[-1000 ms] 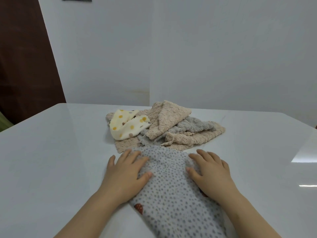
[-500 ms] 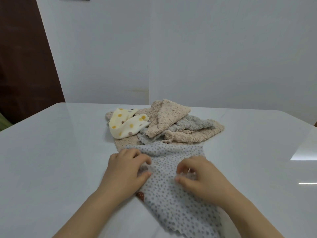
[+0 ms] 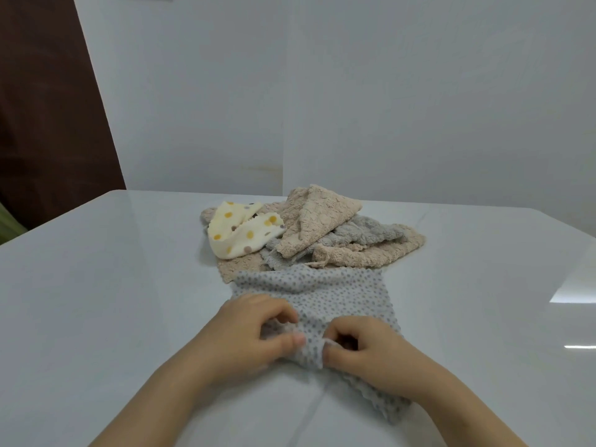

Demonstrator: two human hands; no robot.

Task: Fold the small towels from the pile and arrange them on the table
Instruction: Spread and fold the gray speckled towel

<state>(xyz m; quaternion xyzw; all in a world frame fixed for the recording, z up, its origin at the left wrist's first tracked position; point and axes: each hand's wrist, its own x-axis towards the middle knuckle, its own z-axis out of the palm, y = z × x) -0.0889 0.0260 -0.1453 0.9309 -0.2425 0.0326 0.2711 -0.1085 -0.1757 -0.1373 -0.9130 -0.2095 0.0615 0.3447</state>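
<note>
While it lies spread on the white table (image 3: 96,301) close to the near edge, the grey dotted towel (image 3: 322,291) is gathered into a raised ridge at its middle, right between the two hands. The left hand (image 3: 248,333) pinches the cloth from the left with curled fingers and thumb. The right hand (image 3: 364,346) grips the same ridge from the right and covers part of the towel's near half. The towel's far edge touches the pile (image 3: 322,246) just behind it, where a cream polka-dot cloth (image 3: 238,233), a beige towel (image 3: 319,217) and a fluffy grey towel (image 3: 364,233) overlap. A pale wall (image 3: 387,91) stands beyond. Both forearms enter from the bottom edge and converge, palms down, knuckles up.
</note>
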